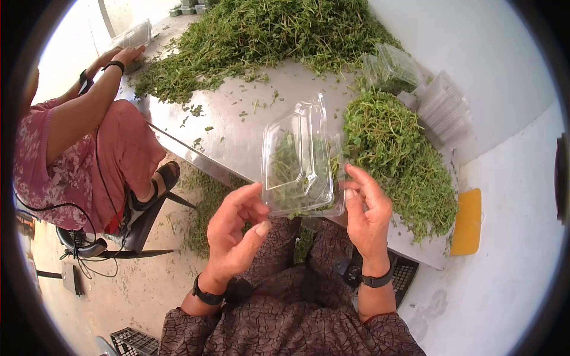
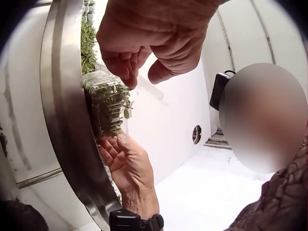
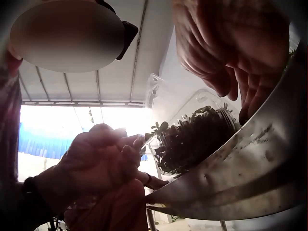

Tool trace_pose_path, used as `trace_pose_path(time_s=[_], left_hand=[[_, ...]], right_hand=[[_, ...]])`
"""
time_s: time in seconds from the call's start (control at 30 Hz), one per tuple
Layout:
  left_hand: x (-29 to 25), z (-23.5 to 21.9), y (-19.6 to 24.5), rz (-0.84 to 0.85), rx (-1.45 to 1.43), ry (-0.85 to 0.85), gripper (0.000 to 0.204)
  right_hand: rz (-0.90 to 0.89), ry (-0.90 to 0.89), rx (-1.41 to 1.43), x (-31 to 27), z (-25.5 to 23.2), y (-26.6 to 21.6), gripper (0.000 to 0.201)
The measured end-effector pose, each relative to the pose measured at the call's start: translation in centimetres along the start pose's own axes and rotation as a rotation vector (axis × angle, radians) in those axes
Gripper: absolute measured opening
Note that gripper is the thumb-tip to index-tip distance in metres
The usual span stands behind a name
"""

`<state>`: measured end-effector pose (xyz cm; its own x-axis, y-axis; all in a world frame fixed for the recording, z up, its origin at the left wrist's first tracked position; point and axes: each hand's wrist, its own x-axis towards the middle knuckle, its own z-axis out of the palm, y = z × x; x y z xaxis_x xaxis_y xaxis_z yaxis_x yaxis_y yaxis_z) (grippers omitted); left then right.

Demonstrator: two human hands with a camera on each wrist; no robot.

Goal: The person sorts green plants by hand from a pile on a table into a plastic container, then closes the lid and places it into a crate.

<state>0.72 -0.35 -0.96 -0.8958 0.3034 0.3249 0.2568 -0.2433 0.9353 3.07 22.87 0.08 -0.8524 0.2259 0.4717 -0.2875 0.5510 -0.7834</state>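
Observation:
A clear plastic clamshell box [image 1: 300, 163] with green leafy sprigs inside stands at the table's front edge, its lid raised and tilted. My left hand [image 1: 234, 228] is at its left side, fingertips right at the rim and thumb held apart from them. On the opposite side, my right hand [image 1: 369, 213] holds the box's edge between thumb and fingers. From the left wrist view, the right hand [image 2: 130, 163] grips the lower end of the filled box [image 2: 107, 106]. Leaves poke out over the rim beside the left hand [image 3: 103, 154] in the right wrist view.
A large heap of greens [image 1: 279, 35] covers the table's [image 1: 237, 113] back, and a smaller pile [image 1: 398, 160] lies right. Stacked empty clamshells [image 1: 442, 110] lean near the wall. A yellow panel [image 1: 467, 222] hangs at the right edge. Another person [image 1: 89, 142] sits at left.

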Motion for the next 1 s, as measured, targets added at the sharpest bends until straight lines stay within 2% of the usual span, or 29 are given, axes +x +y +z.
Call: trace_pose_path(time_s=[0.1, 0.17, 0.23, 0.3, 0.43, 0.83, 1.0], left_hand=[[0.1, 0.4, 0.0, -0.043, -0.071, 0.064, 0.054], [0.2, 0.4, 0.2, -0.058, -0.04, 0.069, 0.054], [0.3, 0.5, 0.1, -0.06, -0.063, 0.079, 0.054], [0.3, 0.7, 0.0, -0.069, -0.058, 0.093, 0.054], [0.3, 1.0, 0.1, -0.089, -0.082, 0.121, 0.055], [0.1, 1.4, 0.1, -0.089, -0.076, 0.138, 0.054], [-0.1, 1.2, -0.3, -0.056, -0.039, 0.116, 0.052]], right_hand=[[0.021, 0.01, -0.007, -0.3, -0.6, -0.8, 0.037], [-0.152, 0.06, -0.178, -0.4, -1.1, -1.4, 0.035], [-0.192, 0.035, -0.259, -0.6, -1.5, -2.3, 0.034], [-0.405, 0.003, -0.429, -0.8, -1.6, -3.2, 0.036], [-0.52, -0.14, -0.48, -1.5, -0.8, -5.0, 0.037], [-0.459, -0.25, -0.536, -1.1, 1.0, -4.5, 0.04], [-0.458, -0.285, -0.547, -0.3, 1.3, -4.9, 0.035]])
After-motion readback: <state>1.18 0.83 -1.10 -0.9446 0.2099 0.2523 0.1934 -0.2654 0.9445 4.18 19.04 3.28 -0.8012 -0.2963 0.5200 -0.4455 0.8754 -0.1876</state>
